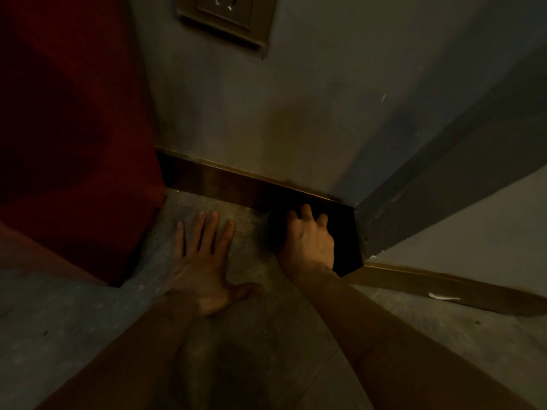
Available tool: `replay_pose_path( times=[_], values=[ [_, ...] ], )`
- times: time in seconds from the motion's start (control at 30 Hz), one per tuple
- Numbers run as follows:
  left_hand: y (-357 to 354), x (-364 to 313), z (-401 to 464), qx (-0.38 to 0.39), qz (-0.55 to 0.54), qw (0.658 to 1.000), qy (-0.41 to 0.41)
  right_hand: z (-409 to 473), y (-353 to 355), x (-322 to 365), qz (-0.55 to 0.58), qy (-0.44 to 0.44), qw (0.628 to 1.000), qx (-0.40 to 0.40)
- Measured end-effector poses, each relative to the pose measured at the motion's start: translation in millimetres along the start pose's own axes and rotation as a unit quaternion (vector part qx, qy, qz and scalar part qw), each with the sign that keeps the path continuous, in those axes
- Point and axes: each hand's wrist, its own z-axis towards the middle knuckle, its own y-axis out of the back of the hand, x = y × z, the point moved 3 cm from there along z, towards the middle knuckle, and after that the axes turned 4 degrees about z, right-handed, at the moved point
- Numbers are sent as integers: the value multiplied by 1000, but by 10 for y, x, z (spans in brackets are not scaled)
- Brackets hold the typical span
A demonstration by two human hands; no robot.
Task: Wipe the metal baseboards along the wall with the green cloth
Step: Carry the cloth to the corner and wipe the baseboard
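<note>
The scene is dim. A bronze metal baseboard (pixel 225 182) runs along the foot of the grey wall, from the red object on the left to the wall corner on the right. My right hand (pixel 307 238) presses a dark cloth (pixel 273 229) against the baseboard just left of that corner; the cloth looks almost black in this light and only its left edge shows beside my fingers. My left hand (pixel 204 261) lies flat on the floor, fingers spread, holding nothing. A second baseboard strip (pixel 438 284) continues past the corner at lower right.
A large red object (pixel 74 137) stands against the wall at left. A socket plate (pixel 228 16) sits on the wall above. A dark door frame edge (pixel 444 179) rises from the corner. A white scrap (pixel 444 297) lies on the right strip. Grey speckled floor (pixel 59 321) below.
</note>
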Motion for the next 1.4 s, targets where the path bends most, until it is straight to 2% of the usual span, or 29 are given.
replay_pose_path(
  times=[0.23,0.37,0.6,0.73,0.97,1.4],
  values=[
    [216,-19,23,30,-21,999,3,-61,122,-39,47,-30,998,18],
    [378,-94,39,9,-51,999,-14,-147,212,-44,90,-30,995,20],
    [599,-314,43,-18,-136,985,-101,-410,274,14,156,19,987,41],
    [690,-400,-52,-19,-101,985,-142,-544,282,66,223,41,972,55],
    [855,-410,-213,-33,-46,988,-145,-707,324,35,299,51,948,91],
    [874,-437,-485,-37,8,983,-180,-988,364,-3,216,123,965,82]
  ],
)
